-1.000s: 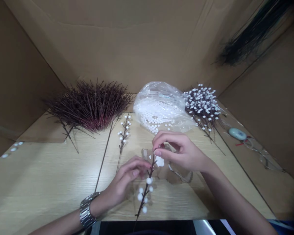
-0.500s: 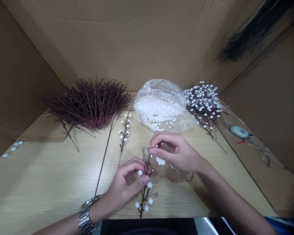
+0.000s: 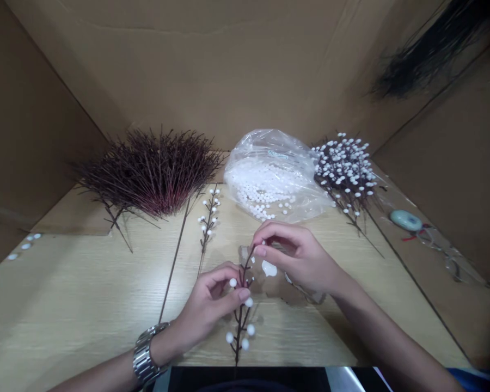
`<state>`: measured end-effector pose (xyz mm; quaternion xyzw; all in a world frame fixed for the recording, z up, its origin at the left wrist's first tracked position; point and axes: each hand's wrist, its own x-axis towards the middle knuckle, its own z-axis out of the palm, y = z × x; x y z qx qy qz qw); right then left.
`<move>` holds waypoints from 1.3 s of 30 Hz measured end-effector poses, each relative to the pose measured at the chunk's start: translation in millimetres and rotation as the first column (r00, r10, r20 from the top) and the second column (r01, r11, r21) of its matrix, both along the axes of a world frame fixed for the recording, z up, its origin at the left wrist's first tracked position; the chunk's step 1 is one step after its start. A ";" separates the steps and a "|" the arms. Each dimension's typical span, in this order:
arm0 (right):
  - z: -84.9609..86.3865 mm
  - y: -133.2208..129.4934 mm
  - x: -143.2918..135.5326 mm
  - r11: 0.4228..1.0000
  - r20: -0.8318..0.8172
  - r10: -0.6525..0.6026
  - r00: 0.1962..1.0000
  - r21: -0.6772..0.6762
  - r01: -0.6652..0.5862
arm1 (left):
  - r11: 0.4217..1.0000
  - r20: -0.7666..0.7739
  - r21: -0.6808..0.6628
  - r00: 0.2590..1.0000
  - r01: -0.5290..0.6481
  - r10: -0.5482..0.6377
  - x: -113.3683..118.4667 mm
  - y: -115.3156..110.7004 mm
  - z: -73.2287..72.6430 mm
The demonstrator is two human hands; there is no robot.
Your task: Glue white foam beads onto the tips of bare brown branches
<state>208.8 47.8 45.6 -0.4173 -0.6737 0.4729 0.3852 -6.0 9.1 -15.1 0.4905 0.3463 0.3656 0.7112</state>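
Observation:
My left hand (image 3: 212, 296), with a metal watch on its wrist, pinches a dark brown artificial berry twig (image 3: 239, 321) midway along its length. White round berries (image 3: 250, 330) sit on its lower side branches, while upper branch tips have only small white dots. At the twig's top end, the thumb and index finger of my right hand (image 3: 294, 253) are closed on the tip. A small white bit shows between those fingers; I cannot tell how much of it they hide. Beneath the right hand lies a torn cardboard piece (image 3: 281, 293) with a white glue-like blob (image 3: 269, 268).
A large bundle of bare brown twigs (image 3: 155, 174) lies back left. One berried twig (image 3: 208, 220) lies nearby. A clear plastic bag (image 3: 269, 174) holds white beads. Finished-looking berry twigs (image 3: 345, 169) are heaped right, beside a pale green oval object (image 3: 406, 220). Cardboard walls (image 3: 212, 76) surround the table.
The view has shifted slightly. Both hands keep their grip on the twig in nearly the same pose, with the right fingers still at its tip.

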 end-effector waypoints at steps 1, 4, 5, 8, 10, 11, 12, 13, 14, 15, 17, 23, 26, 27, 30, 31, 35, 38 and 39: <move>-0.8 -1.2 1.3 1.000 -0.013 -0.007 1.000 -0.006 0.007 | 1.000 0.002 -0.028 1.000 0.000 0.000 -0.1 0.3 -0.8; -7.3 -8.9 3.8 0.992 -0.102 -0.102 0.990 -0.086 0.093 | 0.994 0.028 -0.112 1.000 0.013 -0.010 -0.4 1.3 -2.7; -10.8 -12.8 3.9 0.984 -0.147 -0.147 0.978 -0.126 0.129 | 0.991 0.041 -0.132 0.999 0.022 -0.016 -0.6 1.5 -3.0; -22.5 -25.1 1.6 0.960 -0.252 -0.223 0.942 -0.226 0.167 | 0.986 0.081 -0.160 0.996 0.044 -0.031 -1.1 2.0 -3.9; -28.4 -31.5 -1.0 0.957 -0.245 -0.214 0.946 -0.249 0.151 | 0.985 0.100 -0.162 0.994 0.051 -0.035 -1.3 2.2 -4.6; -30.4 -33.6 -2.4 0.958 -0.226 -0.205 0.952 -0.247 0.148 | 0.985 0.107 -0.167 0.994 0.053 -0.035 -1.4 2.4 -5.0; -31.6 -35.1 -3.7 0.961 -0.209 -0.197 0.958 -0.236 0.146 | 0.983 0.113 -0.173 0.993 0.057 -0.038 -1.4 2.6 -5.6; -32.5 -36.0 -4.9 0.966 -0.199 -0.186 0.962 -0.217 0.142 | 0.981 0.119 -0.182 0.992 0.062 -0.041 -1.4 2.8 -6.2; -33.0 -36.5 -6.0 0.971 -0.198 -0.173 0.965 -0.198 0.133 | 0.979 0.124 -0.194 0.991 0.068 -0.044 -1.3 3.0 -6.9; -33.5 -36.9 -6.9 0.975 -0.204 -0.161 0.966 -0.187 0.123 | 0.976 0.128 -0.206 0.991 0.071 -0.045 -1.2 3.2 -7.6; -34.9 -37.5 -8.5 0.975 -0.229 -0.148 0.962 -0.199 0.102 | 0.973 0.134 -0.220 0.990 0.067 -0.038 -1.1 3.6 -9.1; -40.5 -39.1 -11.1 0.970 -0.267 -0.144 0.953 -0.227 0.083 | 0.970 0.128 -0.234 0.991 0.062 -0.032 -1.6 2.9 -10.5; -40.6 -39.2 -12.6 0.971 -0.271 -0.148 0.951 -0.221 0.088 | 0.968 0.099 -0.244 0.995 0.051 -0.028 -1.8 2.9 -9.6; -40.4 -39.3 -13.2 0.971 -0.272 -0.152 0.950 -0.219 0.092 | 0.968 0.095 -0.246 0.995 0.049 -0.026 -1.8 3.0 -9.4; -39.9 -40.1 -14.6 0.972 -0.277 -0.154 0.948 -0.213 0.095 | 0.966 0.106 -0.253 0.994 0.047 -0.020 -1.7 3.5 -9.9; -39.9 -40.5 -14.9 0.973 -0.280 -0.151 0.948 -0.211 0.093 | 0.966 0.111 -0.254 0.994 0.049 -0.022 -1.7 3.6 -10.2; -40.4 -42.2 -15.6 0.977 -0.270 -0.151 0.951 -0.185 0.103 | 0.963 0.133 -0.262 0.991 0.061 -0.026 -1.8 3.5 -10.9; -41.4 -43.3 -16.7 0.980 -0.271 -0.161 0.949 -0.160 0.120 | 0.966 0.147 -0.251 0.989 0.058 -0.021 -1.0 3.5 -10.2; -41.9 -43.6 -17.4 0.980 -0.277 -0.163 0.947 -0.156 0.124 | 0.968 0.150 -0.243 0.989 0.056 -0.019 -0.6 3.6 -9.9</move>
